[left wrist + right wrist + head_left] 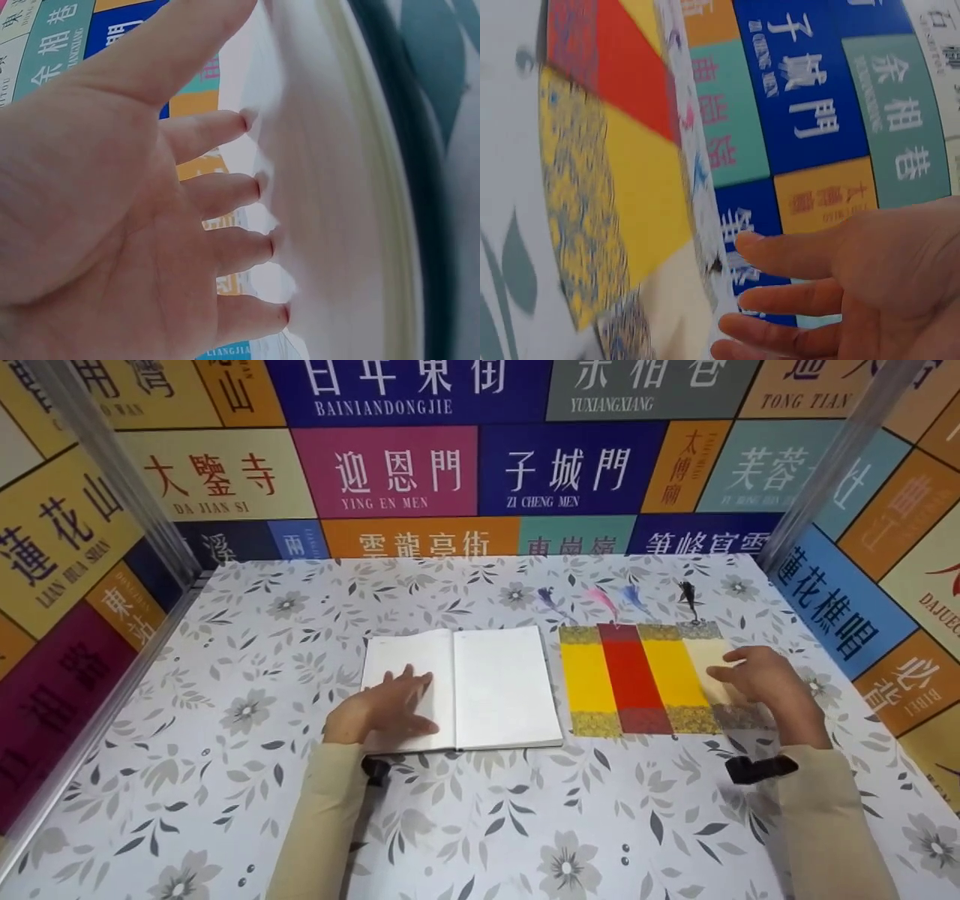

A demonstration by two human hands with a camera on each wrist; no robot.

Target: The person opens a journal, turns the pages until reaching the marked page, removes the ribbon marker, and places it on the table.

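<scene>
An open notebook (506, 690) with blank white pages lies flat on the table. My left hand (394, 706) rests on its left page, fingers spread; in the left wrist view those fingertips touch the paper (337, 195). To the right, several tasselled bookmarks lie side by side: a yellow one (589, 679), a red one (637, 679), another yellow one (676, 675) and a cream one (716, 660). My right hand (772, 686) hovers at the cream bookmark, overlapping it, and grips nothing. The right wrist view shows its fingers (780, 255) loosely extended.
A floral cloth (247, 712) covers the table. Purple, pink, blue and black tassels (688, 596) stretch from the bookmarks' far ends. Panels with colourful Chinese signs (386, 469) stand behind and on both sides. Each wrist wears a black strap mount (761, 769).
</scene>
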